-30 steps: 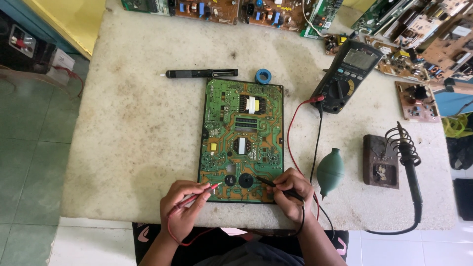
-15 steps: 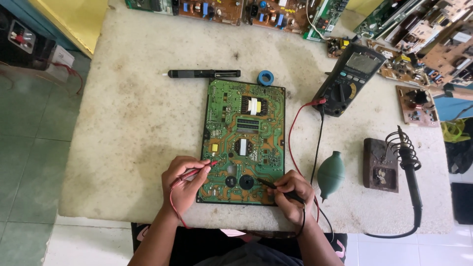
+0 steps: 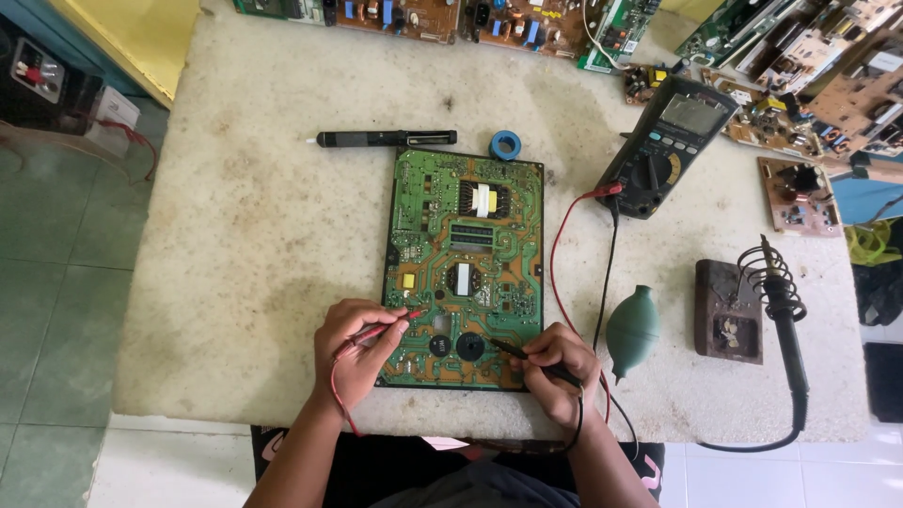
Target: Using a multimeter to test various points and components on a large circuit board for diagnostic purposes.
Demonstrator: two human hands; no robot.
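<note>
A green circuit board lies flat on the pale stone table. My left hand grips a red test probe, its tip touching the board's lower left part. My right hand grips a black test probe, its tip resting on the board's lower right part near two round black components. Red and black leads run from the probes up to a dark multimeter at the upper right of the board.
A black pen-shaped tool and a blue tape roll lie above the board. A green rubber blower bulb, a brown stand and a soldering iron sit at the right. Several loose circuit boards line the far edge.
The red probe tip in my left hand has shifted slightly up and right on the board. My right hand stays in place. The view has shifted a little.
</note>
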